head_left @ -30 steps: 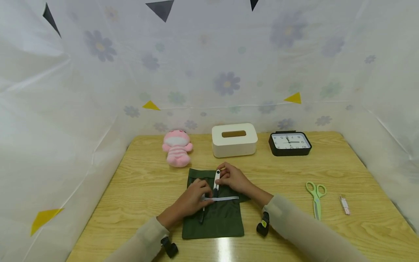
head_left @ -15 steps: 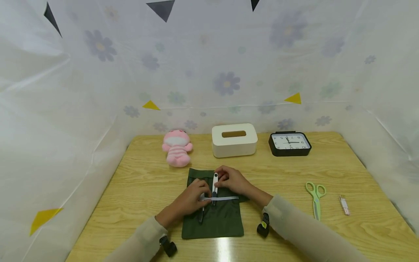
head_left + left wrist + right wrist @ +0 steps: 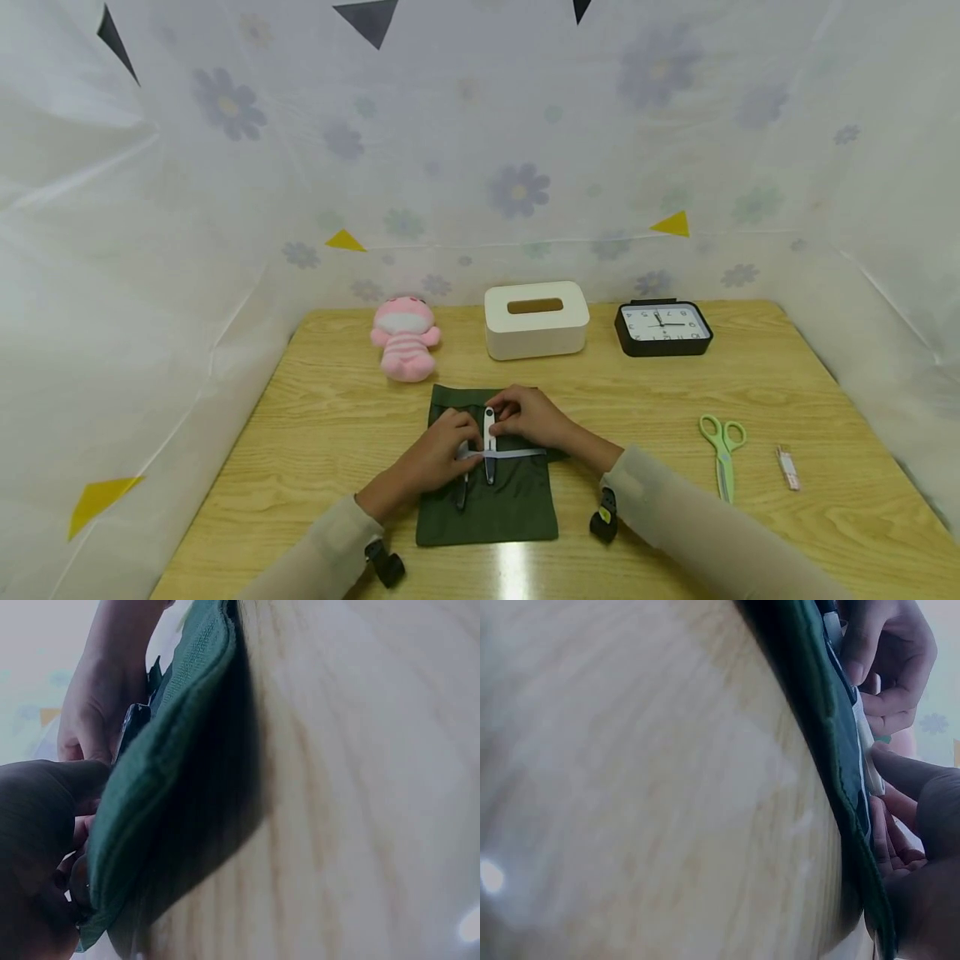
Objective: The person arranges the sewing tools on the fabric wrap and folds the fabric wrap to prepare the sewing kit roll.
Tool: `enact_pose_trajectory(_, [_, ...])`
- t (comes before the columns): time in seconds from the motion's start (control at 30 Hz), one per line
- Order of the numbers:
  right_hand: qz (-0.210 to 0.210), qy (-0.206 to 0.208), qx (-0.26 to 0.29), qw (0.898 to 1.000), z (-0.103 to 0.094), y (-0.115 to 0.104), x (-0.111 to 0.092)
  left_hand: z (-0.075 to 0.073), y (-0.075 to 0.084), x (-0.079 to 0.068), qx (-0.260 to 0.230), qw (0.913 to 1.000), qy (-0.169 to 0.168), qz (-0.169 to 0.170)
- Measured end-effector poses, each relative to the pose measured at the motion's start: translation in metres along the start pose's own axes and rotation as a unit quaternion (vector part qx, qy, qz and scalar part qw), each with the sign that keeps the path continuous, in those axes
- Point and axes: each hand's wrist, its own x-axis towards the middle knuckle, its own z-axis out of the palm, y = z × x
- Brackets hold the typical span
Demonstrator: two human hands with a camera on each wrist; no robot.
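A dark green cloth pouch (image 3: 517,508) lies flat on the table, with a white band (image 3: 521,453) across its middle. My right hand (image 3: 534,418) pinches the upper end of a slim white tool with a dark lower part (image 3: 489,442) and a round hole at its top. That tool runs under the band, its dark end showing below. At the band's left part, my left hand (image 3: 448,450) pinches the band between thumb and fingers. Beneath those fingers a second slim tool with a dark end (image 3: 461,493) is partly hidden. In the right wrist view the white tool (image 3: 866,746) lies along the cloth.
Behind the pouch stand a pink plush toy (image 3: 407,342), a white tissue box (image 3: 536,321) and a black-framed clock (image 3: 663,327). To the right lie green scissors (image 3: 724,454) and a small white-and-pink item (image 3: 788,467). White sheeting surrounds the wooden table (image 3: 322,433).
My right hand has slid the white tool down and slightly left under the band, so its dark end now shows below. My left hand has stayed nearly in place.
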Motion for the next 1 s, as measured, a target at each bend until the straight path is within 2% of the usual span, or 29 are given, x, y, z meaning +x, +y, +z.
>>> enact_pose_trajectory(0.3, [-0.029,-0.003,-0.014,0.999,0.0016,0.0014,-0.0002,0.0011,-0.0013,0.0,0.001,1.0,0.002,0.001])
enact_pose_trajectory(0.73, [-0.029,-0.022,-0.053,0.998,0.0016,-0.0013,-0.0026,0.0019,-0.0014,-0.0003,0.004,1.0,0.0,0.001])
enact_pose_trajectory(1.0, [-0.021,-0.032,-0.058,0.998,0.0017,-0.0024,-0.0017,0.0021,-0.0022,-0.0002,0.001,1.0,0.0,0.006])
